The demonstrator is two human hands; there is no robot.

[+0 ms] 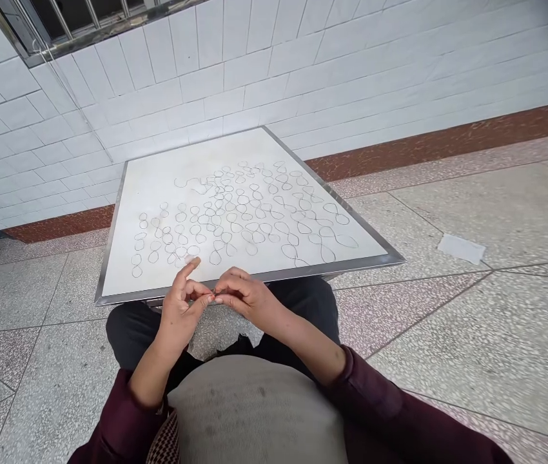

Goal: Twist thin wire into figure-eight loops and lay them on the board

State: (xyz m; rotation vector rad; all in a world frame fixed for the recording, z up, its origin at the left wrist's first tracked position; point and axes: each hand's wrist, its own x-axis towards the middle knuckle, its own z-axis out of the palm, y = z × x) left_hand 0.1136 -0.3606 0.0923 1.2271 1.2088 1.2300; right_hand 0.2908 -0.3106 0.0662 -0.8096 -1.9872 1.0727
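Steel-framed window [91,13], 1, barred, top left, cut off. 1 white table [158,173]; 20+ thin loops [242,200] on it, mostly figure-8, too overlapped for an exact count. 1 left hand [180,312], thumb and finger pinched by the table's near edge on probably 1 tiny strand [214,293], mostly hidden. 1 right hand [253,300] pinching it too. 1 white sheet [461,249], floor [487,341], right.

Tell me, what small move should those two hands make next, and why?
Perhaps lift the left hand and right hand together over the white tabletop, since their pinched fingertips meet by its near edge, with thin looped shapes beyond; anything between them is too small to identify.
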